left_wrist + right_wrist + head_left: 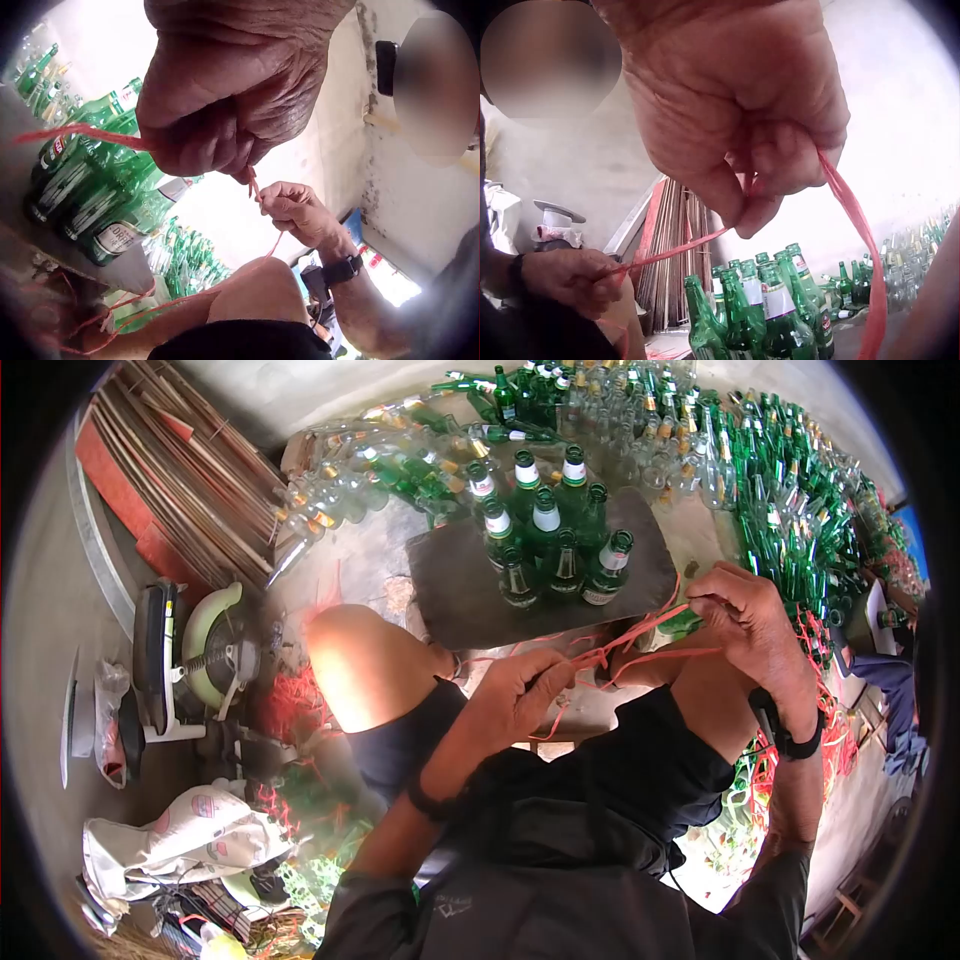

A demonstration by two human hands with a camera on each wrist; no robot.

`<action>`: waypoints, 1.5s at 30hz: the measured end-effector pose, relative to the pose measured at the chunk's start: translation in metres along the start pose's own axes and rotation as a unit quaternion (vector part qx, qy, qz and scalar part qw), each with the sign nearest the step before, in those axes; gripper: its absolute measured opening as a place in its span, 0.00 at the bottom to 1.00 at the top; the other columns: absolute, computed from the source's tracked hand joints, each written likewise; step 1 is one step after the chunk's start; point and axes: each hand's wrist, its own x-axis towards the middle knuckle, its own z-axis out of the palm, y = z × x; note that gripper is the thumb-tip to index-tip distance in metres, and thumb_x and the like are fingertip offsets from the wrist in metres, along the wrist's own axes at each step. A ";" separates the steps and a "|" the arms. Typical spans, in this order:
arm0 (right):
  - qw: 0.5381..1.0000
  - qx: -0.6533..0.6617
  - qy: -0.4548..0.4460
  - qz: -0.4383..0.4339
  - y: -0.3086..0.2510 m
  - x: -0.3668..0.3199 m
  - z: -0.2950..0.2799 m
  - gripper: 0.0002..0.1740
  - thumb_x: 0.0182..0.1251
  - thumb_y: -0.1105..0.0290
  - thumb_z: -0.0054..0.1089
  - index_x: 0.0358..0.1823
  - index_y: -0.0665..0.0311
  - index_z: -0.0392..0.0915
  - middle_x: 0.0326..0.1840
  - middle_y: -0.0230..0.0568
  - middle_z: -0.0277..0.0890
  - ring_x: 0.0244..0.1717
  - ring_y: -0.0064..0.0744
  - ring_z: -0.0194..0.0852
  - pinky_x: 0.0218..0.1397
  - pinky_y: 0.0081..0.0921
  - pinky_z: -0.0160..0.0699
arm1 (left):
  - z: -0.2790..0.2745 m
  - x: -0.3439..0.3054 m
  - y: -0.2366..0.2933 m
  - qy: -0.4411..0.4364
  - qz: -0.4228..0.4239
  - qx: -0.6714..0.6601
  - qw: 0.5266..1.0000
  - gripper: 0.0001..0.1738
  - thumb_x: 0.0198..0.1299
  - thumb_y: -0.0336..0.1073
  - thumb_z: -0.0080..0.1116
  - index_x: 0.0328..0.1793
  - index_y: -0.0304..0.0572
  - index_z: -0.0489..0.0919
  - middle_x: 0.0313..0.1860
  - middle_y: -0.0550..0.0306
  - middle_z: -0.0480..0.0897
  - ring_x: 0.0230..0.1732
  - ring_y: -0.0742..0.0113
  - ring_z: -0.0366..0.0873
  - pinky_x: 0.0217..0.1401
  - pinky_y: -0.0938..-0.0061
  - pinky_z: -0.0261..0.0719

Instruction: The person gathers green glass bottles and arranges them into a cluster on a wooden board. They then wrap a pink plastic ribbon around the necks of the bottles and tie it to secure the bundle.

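Red plastic twine runs between my two hands above my lap. My left hand grips one stretch of it in curled fingers. Higher and to the right, my right hand pinches the other end between thumb and fingertips. In the right wrist view a flat red strand also hangs down from the right hand. Loose strands trail below the hands towards my legs. Just beyond stands a group of green bottles, upright and close together on a dark board. Neither hand touches them.
Many loose glass bottles are heaped at the back and right. Stacked flat boards lean at the left, near a wheel. A white sack lies at lower left, with red twine tangles on the floor.
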 end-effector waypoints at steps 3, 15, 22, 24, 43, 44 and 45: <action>1.000 0.015 0.001 0.018 0.002 0.007 -0.004 0.04 0.65 0.81 0.63 0.40 0.71 0.79 0.33 0.46 0.76 0.30 0.38 0.77 0.36 0.30 0.74 | -0.008 0.006 -0.001 0.044 0.041 0.014 0.998 0.11 0.75 0.32 0.55 0.41 0.32 0.82 0.31 0.62 0.77 0.33 0.79 0.69 0.36 0.78 0.69; 0.996 -0.054 0.059 0.049 0.053 0.031 -0.037 0.18 0.72 0.73 0.63 0.24 0.69 0.66 0.22 0.28 0.50 0.25 0.19 0.48 0.27 0.27 0.51 | -0.057 0.024 0.024 0.109 -0.085 -0.104 0.985 0.12 0.77 0.38 0.56 0.39 0.41 0.81 0.21 0.77 0.62 0.19 0.87 0.54 0.19 0.83 0.53; 0.988 0.019 0.141 0.067 0.061 0.028 -0.040 0.22 0.73 0.67 0.64 0.21 0.67 0.68 0.19 0.22 0.51 0.23 0.16 0.46 0.25 0.26 0.47 | -0.056 0.031 0.045 0.161 -0.068 -0.096 0.980 0.15 0.78 0.42 0.55 0.39 0.39 0.80 0.20 0.76 0.63 0.19 0.86 0.52 0.22 0.83 0.47; 0.987 0.027 0.143 0.064 0.063 0.028 -0.043 0.23 0.74 0.67 0.64 0.20 0.66 0.67 0.19 0.21 0.51 0.23 0.16 0.46 0.24 0.26 0.47 | -0.055 0.034 0.051 0.155 -0.062 -0.093 0.982 0.16 0.78 0.42 0.55 0.40 0.39 0.80 0.19 0.76 0.62 0.19 0.86 0.53 0.22 0.83 0.47; 0.987 0.057 0.144 0.033 0.095 0.120 -0.038 0.26 0.75 0.62 0.66 0.19 0.63 0.66 0.19 0.19 0.51 0.24 0.15 0.46 0.26 0.25 0.48 | -0.131 0.108 0.017 0.253 0.025 -0.095 0.963 0.12 0.77 0.39 0.58 0.38 0.43 0.78 0.19 0.78 0.59 0.17 0.87 0.50 0.18 0.85 0.48; 0.987 0.068 0.149 -0.005 0.099 0.132 -0.033 0.28 0.75 0.62 0.66 0.17 0.62 0.63 0.18 0.20 0.49 0.23 0.15 0.44 0.25 0.26 0.46 | -0.134 0.114 0.013 0.281 0.018 -0.118 0.952 0.12 0.76 0.39 0.59 0.38 0.43 0.78 0.19 0.78 0.59 0.17 0.87 0.50 0.18 0.85 0.48; 0.987 0.069 0.147 -0.010 0.101 0.142 -0.026 0.28 0.75 0.62 0.66 0.17 0.62 0.63 0.18 0.20 0.49 0.23 0.15 0.44 0.25 0.26 0.46 | -0.136 0.120 0.008 0.309 0.011 -0.142 0.940 0.11 0.76 0.39 0.60 0.38 0.44 0.78 0.19 0.78 0.60 0.17 0.87 0.51 0.18 0.84 0.48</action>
